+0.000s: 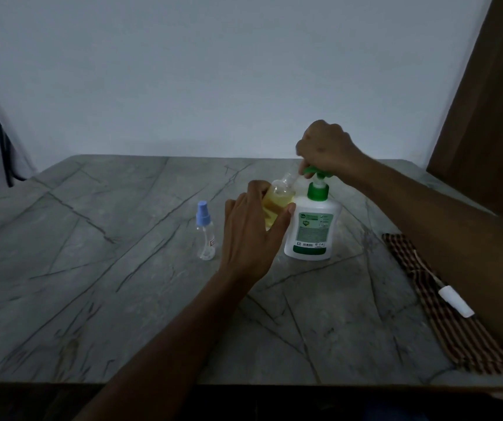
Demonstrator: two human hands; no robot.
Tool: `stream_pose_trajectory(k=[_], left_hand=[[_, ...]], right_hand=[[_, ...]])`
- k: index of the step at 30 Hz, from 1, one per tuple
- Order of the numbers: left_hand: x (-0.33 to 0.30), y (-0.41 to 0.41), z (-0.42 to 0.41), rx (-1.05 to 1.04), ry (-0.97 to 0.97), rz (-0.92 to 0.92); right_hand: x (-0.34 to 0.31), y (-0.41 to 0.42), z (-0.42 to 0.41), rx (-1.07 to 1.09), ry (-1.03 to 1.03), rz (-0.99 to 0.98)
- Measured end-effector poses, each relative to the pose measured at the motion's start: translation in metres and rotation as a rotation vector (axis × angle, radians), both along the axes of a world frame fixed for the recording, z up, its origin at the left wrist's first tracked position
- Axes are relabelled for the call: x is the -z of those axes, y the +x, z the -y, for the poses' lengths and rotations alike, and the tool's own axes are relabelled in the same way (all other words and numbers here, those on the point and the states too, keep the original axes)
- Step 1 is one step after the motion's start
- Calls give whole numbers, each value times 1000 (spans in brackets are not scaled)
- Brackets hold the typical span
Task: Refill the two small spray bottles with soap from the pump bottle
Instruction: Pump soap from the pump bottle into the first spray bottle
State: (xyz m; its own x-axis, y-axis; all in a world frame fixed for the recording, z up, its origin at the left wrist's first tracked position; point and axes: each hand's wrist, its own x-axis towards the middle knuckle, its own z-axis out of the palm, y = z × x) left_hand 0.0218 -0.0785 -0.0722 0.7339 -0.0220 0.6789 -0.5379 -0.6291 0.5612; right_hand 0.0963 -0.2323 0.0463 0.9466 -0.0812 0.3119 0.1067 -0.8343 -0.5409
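Note:
A white pump bottle (312,229) with a green pump head stands upright right of the table's middle. My right hand (324,147) rests closed on top of the green pump head. My left hand (250,235) holds a small clear spray bottle (277,199) with yellowish liquid in it, tilted with its open neck up against the pump's spout. A second small clear spray bottle (205,230) with a blue cap stands upright to the left, apart from both hands.
A grey marble-patterned table (92,268) carries everything. A dark striped cloth (444,314) lies along the right edge with a small white cap (456,300) on it. A brown wooden panel (493,101) stands at the back right.

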Motion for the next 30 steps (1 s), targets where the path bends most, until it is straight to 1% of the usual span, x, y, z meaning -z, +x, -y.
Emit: stream_pose_trajectory(k=[5,13,18,23,30], left_hand=[[3,5,-4,4,-29,20],[4,7,-3,41,-19,17],[4,7,-4,36,-8,20],[6,8,-5,32,-16,39],[4,6,-1,-17,-21,127]], right_hand=[[-4,-3,2,10,40,51],[-9,-13,1,3,122,82],[-15,-19,6,-2,144,134],[-13,-28,24,6,120,229],[-10,-28,38,0,105,201]])
